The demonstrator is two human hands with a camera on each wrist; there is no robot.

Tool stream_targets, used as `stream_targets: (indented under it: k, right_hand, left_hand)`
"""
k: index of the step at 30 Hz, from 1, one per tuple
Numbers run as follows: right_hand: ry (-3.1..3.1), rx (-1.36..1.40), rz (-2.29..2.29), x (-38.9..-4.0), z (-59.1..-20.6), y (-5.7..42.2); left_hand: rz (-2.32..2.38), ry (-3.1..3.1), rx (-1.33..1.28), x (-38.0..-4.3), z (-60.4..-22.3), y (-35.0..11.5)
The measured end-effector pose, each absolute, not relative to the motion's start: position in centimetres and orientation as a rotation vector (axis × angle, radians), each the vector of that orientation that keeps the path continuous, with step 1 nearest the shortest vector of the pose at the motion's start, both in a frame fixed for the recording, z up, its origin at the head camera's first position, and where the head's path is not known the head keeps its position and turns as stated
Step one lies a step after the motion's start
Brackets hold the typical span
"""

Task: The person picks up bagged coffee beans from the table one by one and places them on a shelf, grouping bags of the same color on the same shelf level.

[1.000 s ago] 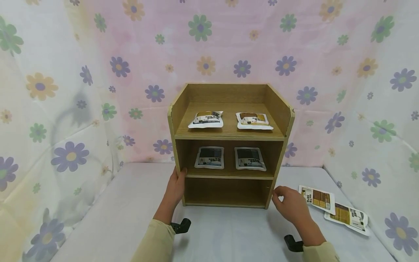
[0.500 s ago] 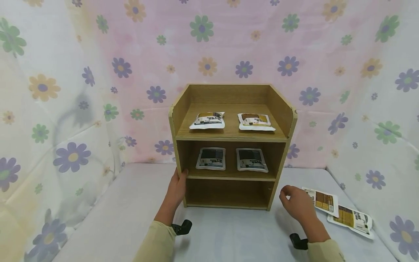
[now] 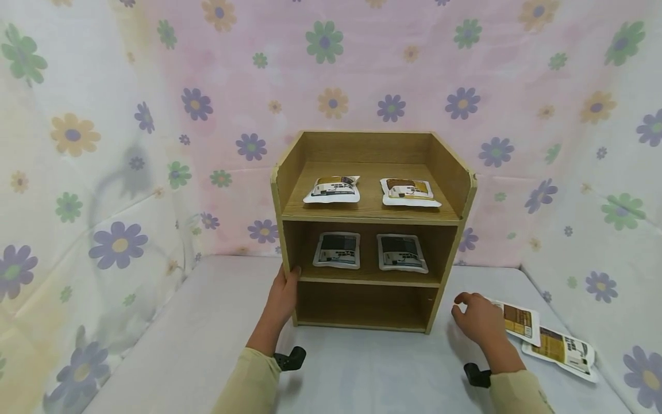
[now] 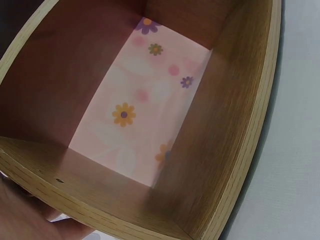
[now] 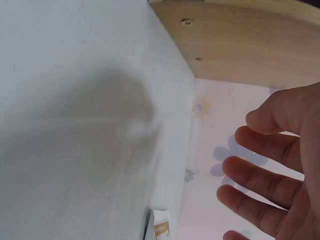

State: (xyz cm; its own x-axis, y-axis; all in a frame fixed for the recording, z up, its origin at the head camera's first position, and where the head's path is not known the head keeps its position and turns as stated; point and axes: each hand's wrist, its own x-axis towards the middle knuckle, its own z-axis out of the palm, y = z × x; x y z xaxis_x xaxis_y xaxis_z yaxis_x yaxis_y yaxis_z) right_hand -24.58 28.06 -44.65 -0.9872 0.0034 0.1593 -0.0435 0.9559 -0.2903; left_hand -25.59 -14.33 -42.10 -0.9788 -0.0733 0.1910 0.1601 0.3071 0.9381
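Note:
A small wooden shelf unit (image 3: 369,219) with three levels stands upright ahead. My left hand (image 3: 281,296) grips its left side panel, thumb at the front edge; part of that hand also shows below the wood (image 4: 210,220) in the left wrist view. To the right of the shelf, my right hand (image 3: 480,319) hovers with loosely bent fingers and holds nothing. In the right wrist view, those fingers (image 5: 260,175) are spread apart, away from the shelf's side (image 5: 240,45). Two brown-and-white packets (image 3: 561,351) lie overlapping beside the right hand, which partly covers the farther one.
Two puffy white packets (image 3: 333,191) rest on the top level. On the middle level lie two dark-labelled packets (image 3: 337,250). Flowered cloth (image 3: 362,69) hangs behind and at both sides of the white-covered table (image 3: 227,310).
My right hand has moved right, away from the shelf's lower right side toward the packets. The left hand keeps its hold, and the head view has shifted slightly.

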Motion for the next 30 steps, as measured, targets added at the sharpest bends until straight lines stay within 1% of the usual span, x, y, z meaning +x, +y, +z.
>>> stream_targets:
  k: [12,21,30]
  right_hand:
    - [-3.037,-0.041,0.445,-25.8,-45.1,29.5]
    - [-3.037,-0.043,0.391,-26.2,-45.6,30.6]
    - [-3.139,-0.149,0.381,-26.6,-45.9,32.0]
  left_hand:
    - [-1.752,-2.364,-0.104,-25.8,-42.0,-14.3]
    - [-1.759,-2.367,-0.079,-25.6,-41.9,-14.4]
    - [-1.731,-2.349,-0.079,-25.5,-42.1,-14.3]
